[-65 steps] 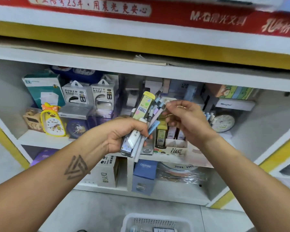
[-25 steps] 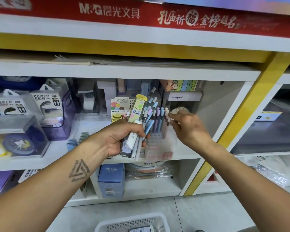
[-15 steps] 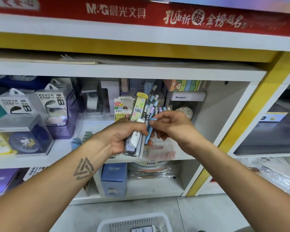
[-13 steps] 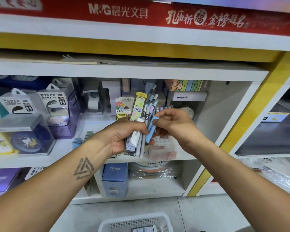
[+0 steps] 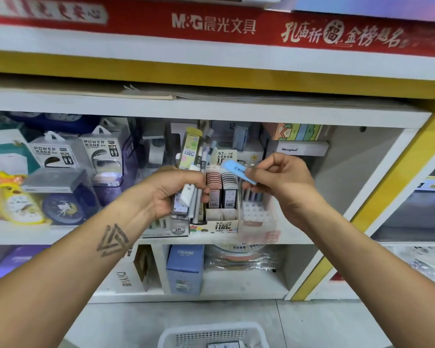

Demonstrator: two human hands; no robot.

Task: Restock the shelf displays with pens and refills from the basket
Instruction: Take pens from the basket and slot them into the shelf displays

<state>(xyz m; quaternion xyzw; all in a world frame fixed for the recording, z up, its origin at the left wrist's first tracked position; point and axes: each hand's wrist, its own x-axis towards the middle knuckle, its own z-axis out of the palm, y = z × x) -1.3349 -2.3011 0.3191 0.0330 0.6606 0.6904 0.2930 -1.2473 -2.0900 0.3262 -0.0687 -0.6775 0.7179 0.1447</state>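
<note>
My left hand (image 5: 171,194) grips a bundle of pens and refill packs (image 5: 192,172) upright in front of the middle shelf; a yellow-topped refill pack sticks out highest. My right hand (image 5: 281,179) pinches a light blue pen (image 5: 237,171) just right of the bundle, slanted down to the right. Behind both hands a refill display box (image 5: 221,223) holds rows of pink and grey lead cases. A clear pen stand (image 5: 256,212) with several pens stands right of it. The white basket (image 5: 211,335) sits on the floor at the bottom edge.
Power bank boxes (image 5: 101,156) and a yellow duck clock (image 5: 15,199) fill the shelf's left side. A blue CRUHRE box (image 5: 185,267) stands on the lower shelf. A yellow shelf post (image 5: 377,204) rises on the right. A white Henghua box (image 5: 301,148) sits at the back.
My right hand has pulled the blue pen out of the bundle and moved right with it. The view has shifted left, bringing the refill display box into sight.
</note>
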